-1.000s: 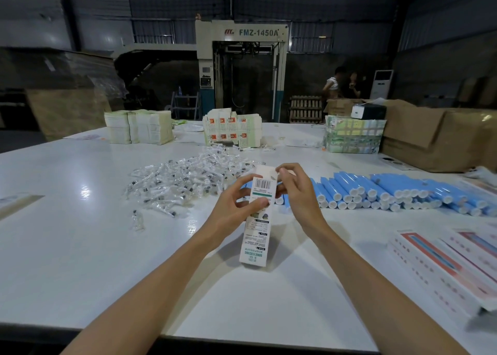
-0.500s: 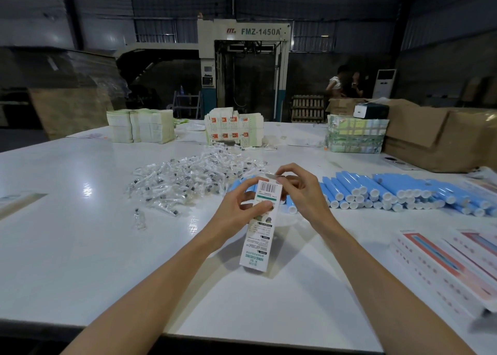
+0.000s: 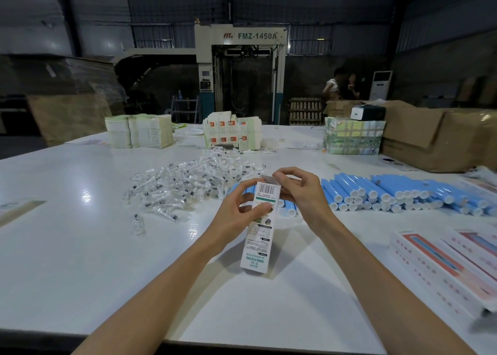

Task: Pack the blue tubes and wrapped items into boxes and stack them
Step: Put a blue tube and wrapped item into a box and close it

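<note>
Steadiness matters: my left hand (image 3: 236, 212) grips the slim white printed cardboard box (image 3: 259, 243) above the middle of the desk (image 3: 80, 260), while my right hand (image 3: 300, 192) pinches its top flap (image 3: 268, 178). I'd tuck it squarely, without crushing.

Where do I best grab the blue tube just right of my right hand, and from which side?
I'd take that tube by its white cap end, coming from the near side. The tubes lie packed side by side, leaving little finger room at the bodies, while the caps face you and stand free. The right hand is nearest.
</note>
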{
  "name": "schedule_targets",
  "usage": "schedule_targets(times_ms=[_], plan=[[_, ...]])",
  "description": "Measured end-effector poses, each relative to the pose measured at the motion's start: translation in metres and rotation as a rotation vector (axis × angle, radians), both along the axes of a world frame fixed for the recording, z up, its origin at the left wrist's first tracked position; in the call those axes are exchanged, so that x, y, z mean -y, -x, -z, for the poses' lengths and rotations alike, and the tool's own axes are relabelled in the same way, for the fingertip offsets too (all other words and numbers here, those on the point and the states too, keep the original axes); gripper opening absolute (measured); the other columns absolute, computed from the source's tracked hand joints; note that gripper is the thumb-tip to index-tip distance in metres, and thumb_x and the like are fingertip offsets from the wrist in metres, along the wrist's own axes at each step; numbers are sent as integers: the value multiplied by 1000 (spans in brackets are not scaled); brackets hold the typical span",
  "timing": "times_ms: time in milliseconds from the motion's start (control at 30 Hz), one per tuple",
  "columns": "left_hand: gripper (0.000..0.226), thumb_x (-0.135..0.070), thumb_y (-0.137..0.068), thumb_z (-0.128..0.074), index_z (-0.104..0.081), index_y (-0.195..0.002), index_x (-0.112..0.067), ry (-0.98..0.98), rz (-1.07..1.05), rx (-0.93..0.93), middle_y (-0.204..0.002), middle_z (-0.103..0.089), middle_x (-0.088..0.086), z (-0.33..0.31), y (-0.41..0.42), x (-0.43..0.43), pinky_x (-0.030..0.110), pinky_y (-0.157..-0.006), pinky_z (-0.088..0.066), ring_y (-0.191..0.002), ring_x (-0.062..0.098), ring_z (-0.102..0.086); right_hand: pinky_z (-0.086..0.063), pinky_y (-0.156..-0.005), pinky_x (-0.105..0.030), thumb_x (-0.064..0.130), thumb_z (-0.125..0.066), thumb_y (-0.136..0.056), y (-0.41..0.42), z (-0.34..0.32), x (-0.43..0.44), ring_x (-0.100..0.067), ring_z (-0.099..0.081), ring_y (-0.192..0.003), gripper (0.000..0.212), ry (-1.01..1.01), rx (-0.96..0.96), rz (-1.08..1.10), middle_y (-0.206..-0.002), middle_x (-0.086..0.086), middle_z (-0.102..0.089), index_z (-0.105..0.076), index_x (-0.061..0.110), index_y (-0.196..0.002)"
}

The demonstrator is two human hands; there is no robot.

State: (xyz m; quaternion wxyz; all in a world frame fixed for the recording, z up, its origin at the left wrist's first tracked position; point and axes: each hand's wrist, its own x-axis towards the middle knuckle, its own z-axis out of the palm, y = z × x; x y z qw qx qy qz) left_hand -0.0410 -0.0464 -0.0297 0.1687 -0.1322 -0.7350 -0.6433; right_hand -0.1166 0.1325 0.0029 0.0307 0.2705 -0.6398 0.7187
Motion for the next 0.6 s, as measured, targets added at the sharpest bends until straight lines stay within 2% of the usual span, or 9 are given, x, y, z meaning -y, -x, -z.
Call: schedule_targets(times_ms=[133,267,400,600], plan=[[49,-27,-98,-80,-58,-139,-42,0,-8,15,-123,-77,-5,-1,-1,0,37,-91,-63,-115,25,-71,-64,-79,-33,17,-74,-97,-1,0,-2,-29,-78,-95,11,3,45,-57,-97,-14,-80,-75,6,-101],[49,-27,-98,-80,-57,-132,-54,6,-1,8,-127,-74,-3,-2,-3,0,40,-95,-63,-117,25,-71,-63,-78,-31,10,-75,-95,-3,-3,-2,-28,-78,-94,12,12,109,-66,-96,-17,-79,-74,0,-103],[61,-22,-95,-84,-45,-136,-46,-39,36,43,-119,-79,1,0,-1,2,38,-84,-65,-110,36,-74,-63,-75,-29,7,-75,-94,-4,-4,-4,-26,-79,-89,10,32,185,-60,-93,-19,-79,-74,-2,-99],[68,-27,-92,-87,-44,-140,-49,-17,68,49,-120,-79,-1,0,-1,4,34,-80,-64,-105,33,-76,-65,-81,-36,9,-75,-94,-1,-7,-8,-29,-79,-94,10,9,229,-56,-97,-20,-79,-75,0,-99]])
